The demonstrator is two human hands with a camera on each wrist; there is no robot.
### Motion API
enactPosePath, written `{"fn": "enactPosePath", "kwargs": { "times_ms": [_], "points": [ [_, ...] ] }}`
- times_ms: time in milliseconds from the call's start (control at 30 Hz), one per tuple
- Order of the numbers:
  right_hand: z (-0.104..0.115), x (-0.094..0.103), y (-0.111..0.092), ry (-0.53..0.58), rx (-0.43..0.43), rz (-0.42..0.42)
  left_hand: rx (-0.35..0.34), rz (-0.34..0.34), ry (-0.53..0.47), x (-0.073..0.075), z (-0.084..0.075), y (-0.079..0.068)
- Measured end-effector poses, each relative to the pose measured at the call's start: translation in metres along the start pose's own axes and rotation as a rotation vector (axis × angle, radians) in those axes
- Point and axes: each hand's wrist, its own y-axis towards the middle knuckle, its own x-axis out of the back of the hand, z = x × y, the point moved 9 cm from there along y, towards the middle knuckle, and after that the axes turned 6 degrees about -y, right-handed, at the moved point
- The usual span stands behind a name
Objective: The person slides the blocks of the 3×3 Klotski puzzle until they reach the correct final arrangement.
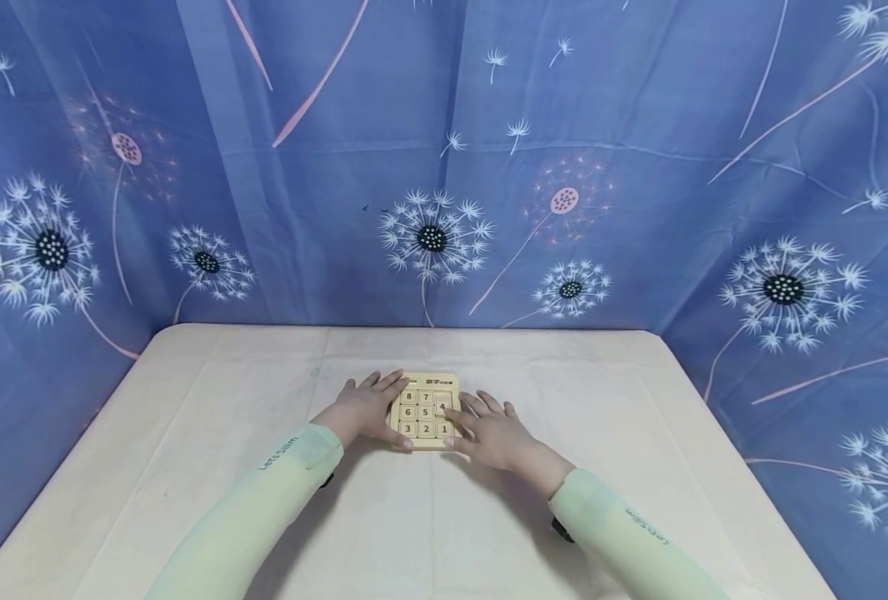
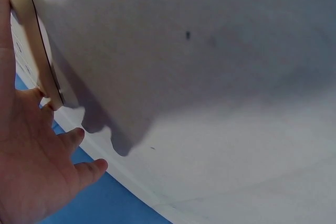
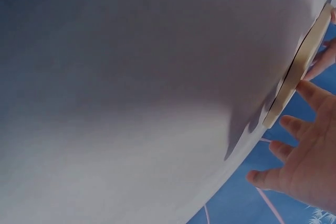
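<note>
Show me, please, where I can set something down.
The table is bare left of the left sleeve, right of the right sleeve, between both sleeves, and from the number puzzle back to the curtain. Crowded: the puzzle, with left hand and right hand on it.

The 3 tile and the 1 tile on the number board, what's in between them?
The 2 tile sits between the 3 tile and the 1 tile, along the bottom row of the number board. The head view shows it.
</note>
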Motion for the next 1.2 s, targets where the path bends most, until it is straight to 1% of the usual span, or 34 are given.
{"fn": "enactPosePath", "kwargs": {
  "times_ms": [500,800,1200],
  "points": [
    [0.000,0.005,0.008,0.004,0.008,-0.010,0.001,-0.001,-0.011,-0.002,0.003,0.002],
    [-0.003,0.003,0.011,0.026,-0.017,0.002,-0.008,-0.003,-0.013,-0.002,0.003,0.002],
    [-0.005,0.004,0.013,0.045,-0.047,0.015,-0.002,0.009,-0.010,-0.001,0.002,0.001]
  ]
}}
